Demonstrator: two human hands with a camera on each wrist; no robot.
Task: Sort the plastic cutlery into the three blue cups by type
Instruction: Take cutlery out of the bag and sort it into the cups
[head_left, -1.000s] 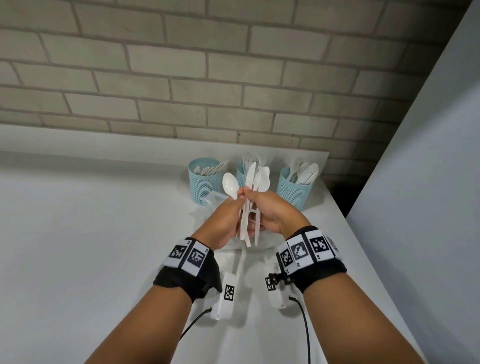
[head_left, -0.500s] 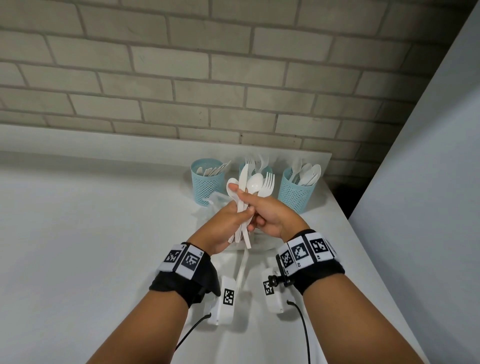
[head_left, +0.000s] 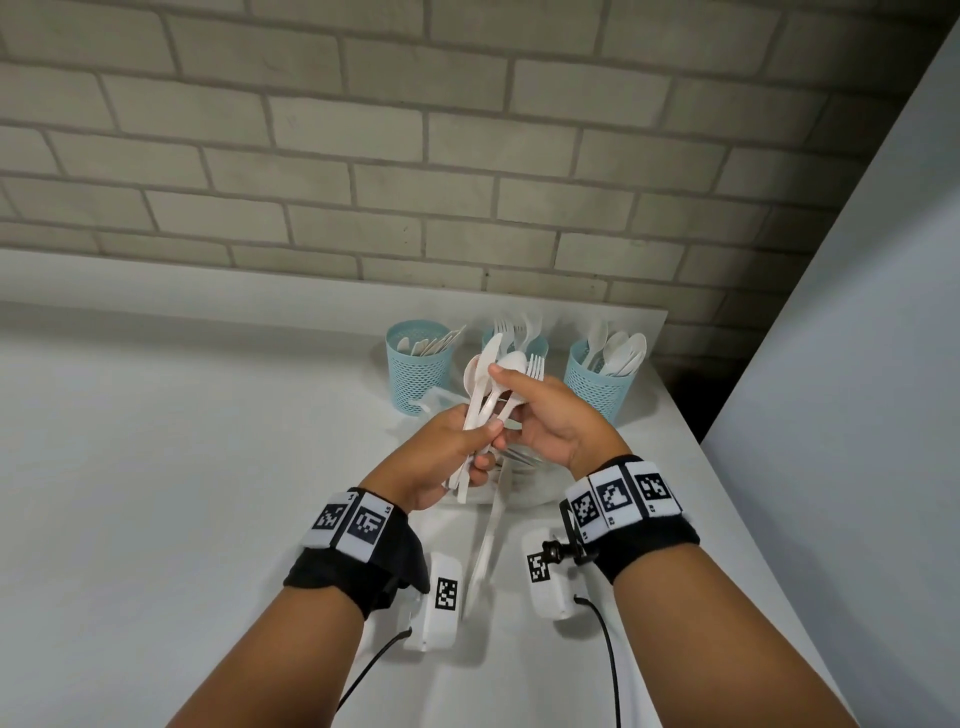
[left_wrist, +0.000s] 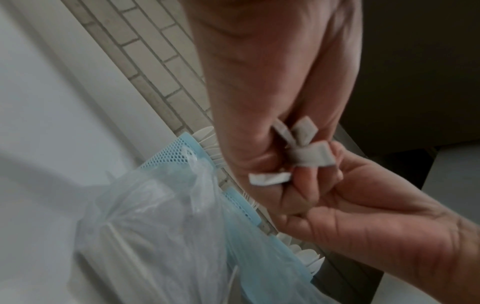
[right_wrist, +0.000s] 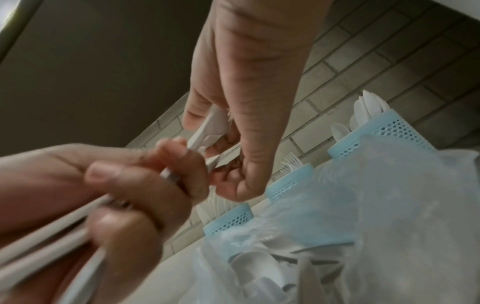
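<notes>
Both hands hold one bundle of white plastic cutlery above the table: spoons, a knife and a fork fanned upward. My left hand grips the handles low down; their ends stick out of its fist. My right hand pinches the bundle higher, near a spoon bowl, with its fingers curled on the pieces. Three blue mesh cups stand behind: the left cup holds knives, the middle cup forks, the right cup spoons.
A clear plastic bag with more cutlery lies under the hands, in front of the cups. One white knife lies on the white table between my wrists. A brick wall runs behind, and a grey panel stands at the right.
The bundle has fanned out, and a fork now shows on its right side. My right hand has shifted its pinch up towards the spoon bowl. My left hand has slid lower on the handles.
</notes>
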